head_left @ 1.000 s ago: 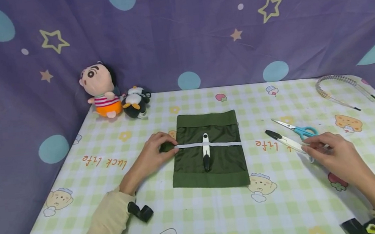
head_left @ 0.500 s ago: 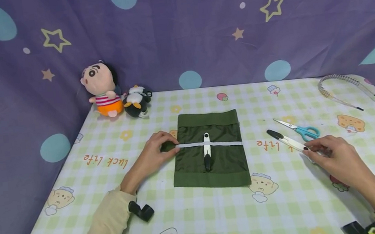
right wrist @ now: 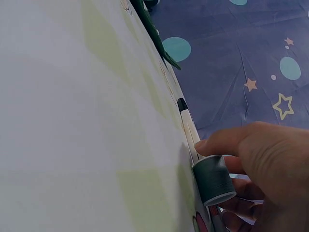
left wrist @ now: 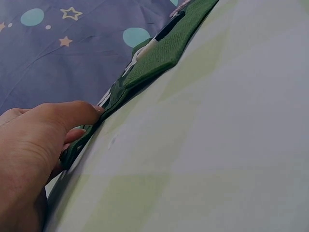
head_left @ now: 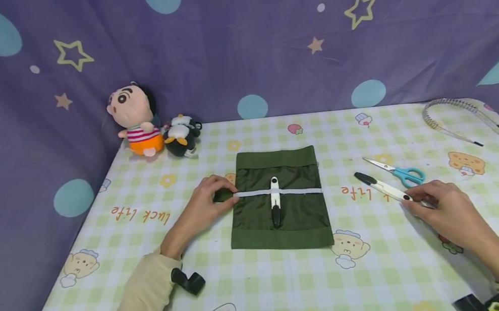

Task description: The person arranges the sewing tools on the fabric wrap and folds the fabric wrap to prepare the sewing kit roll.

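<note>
Purple curtain with teal dots and stars (head_left: 202, 54) backs a green-and-white checked tablecloth (head_left: 269, 295). Landmark: flat dark-green rectangular fabric panel (head_left: 253, 213), white elastic strap (head_left: 301, 190) across it, pinning a white stick-shaped tool with black tip (head_left: 274, 186). On my feed, left hand (head_left: 200, 204) pinches panel's left edge at the strap end. Right hand (head_left: 453, 210), right of panel, pinches the end of a second white black-tipped tool (head_left: 387, 190); blue-handled metal scissors (head_left: 395, 170) lie just beyond that. I see a dark-green thread spool (right wrist: 213, 181) by those fingers; can't tell if held. Two plush toys (head_left: 180, 135) behind-left of panel.
</note>
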Demonstrator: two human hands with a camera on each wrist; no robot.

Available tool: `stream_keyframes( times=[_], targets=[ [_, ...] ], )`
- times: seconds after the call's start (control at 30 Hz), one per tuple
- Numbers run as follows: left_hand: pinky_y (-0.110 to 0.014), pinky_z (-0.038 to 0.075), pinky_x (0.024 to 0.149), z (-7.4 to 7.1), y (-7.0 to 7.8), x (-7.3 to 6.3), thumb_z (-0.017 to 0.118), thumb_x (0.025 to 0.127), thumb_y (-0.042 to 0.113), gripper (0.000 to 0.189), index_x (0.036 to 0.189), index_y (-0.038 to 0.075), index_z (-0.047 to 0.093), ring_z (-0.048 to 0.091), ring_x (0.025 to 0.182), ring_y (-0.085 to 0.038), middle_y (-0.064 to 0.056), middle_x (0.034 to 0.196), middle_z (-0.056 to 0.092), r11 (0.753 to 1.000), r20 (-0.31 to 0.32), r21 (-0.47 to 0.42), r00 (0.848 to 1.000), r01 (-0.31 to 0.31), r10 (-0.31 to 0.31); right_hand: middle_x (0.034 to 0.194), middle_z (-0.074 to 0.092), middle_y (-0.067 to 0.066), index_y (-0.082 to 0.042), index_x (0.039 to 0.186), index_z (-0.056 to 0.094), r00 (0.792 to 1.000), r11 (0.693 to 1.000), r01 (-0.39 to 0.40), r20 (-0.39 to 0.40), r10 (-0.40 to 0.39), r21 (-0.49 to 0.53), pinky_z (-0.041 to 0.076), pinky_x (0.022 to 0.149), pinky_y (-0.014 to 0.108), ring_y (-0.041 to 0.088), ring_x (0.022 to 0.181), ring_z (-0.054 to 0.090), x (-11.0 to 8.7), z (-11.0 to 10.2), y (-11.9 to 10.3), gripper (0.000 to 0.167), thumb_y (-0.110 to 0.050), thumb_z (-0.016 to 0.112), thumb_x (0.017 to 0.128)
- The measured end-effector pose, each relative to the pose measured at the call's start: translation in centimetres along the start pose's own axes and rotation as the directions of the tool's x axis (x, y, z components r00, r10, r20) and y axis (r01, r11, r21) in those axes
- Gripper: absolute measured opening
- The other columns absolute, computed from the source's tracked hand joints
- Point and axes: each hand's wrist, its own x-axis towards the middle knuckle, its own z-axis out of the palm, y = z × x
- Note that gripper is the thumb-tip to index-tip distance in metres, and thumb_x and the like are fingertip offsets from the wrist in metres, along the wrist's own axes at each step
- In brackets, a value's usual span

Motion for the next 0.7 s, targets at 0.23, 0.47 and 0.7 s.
stream_keyframes(
  times=[0.23,0.47,0.7],
  targets=[
    [-0.052,0.045,0.099,0.02,0.07,0.01,0.079,0.095,0.020,0.012,0.106,0.016,0.074,0.053,0.114,-0.028,-0.004,0.121,0.063,1.000,0.004,-0.001,1.000,0.008,-0.008,0.092,0.069,0.011,0.002,0.101,0.076,0.999,1.000,0.025,-0.020,-0.024,0.003,0.038,0.063,0.028,0.020,0.077,0.052,0.05,-0.09,0.07,0.017,-0.008,0.083,0.088],
    [-0.053,0.044,0.100,-0.02,0.09,0.00,0.078,0.096,0.020,0.012,0.106,0.017,0.075,0.052,0.114,-0.028,-0.004,0.121,0.063,1.000,0.008,0.000,1.000,0.018,-0.018,0.090,0.069,0.009,0.002,0.100,0.075,0.999,0.999,0.045,-0.028,-0.045,0.001,0.039,0.063,0.028,0.019,0.076,0.054,0.14,-0.15,0.15,0.015,-0.005,0.082,0.088],
    [-0.052,0.044,0.100,0.00,0.08,0.02,0.079,0.095,0.020,0.012,0.106,0.017,0.075,0.053,0.114,-0.028,-0.004,0.121,0.063,1.000,0.004,-0.001,1.000,0.015,-0.015,0.090,0.069,0.009,0.001,0.100,0.075,0.998,0.999,0.049,-0.025,-0.049,0.004,0.040,0.062,0.027,0.017,0.076,0.054,0.14,-0.14,0.18,0.014,-0.004,0.081,0.089]
  ],
)
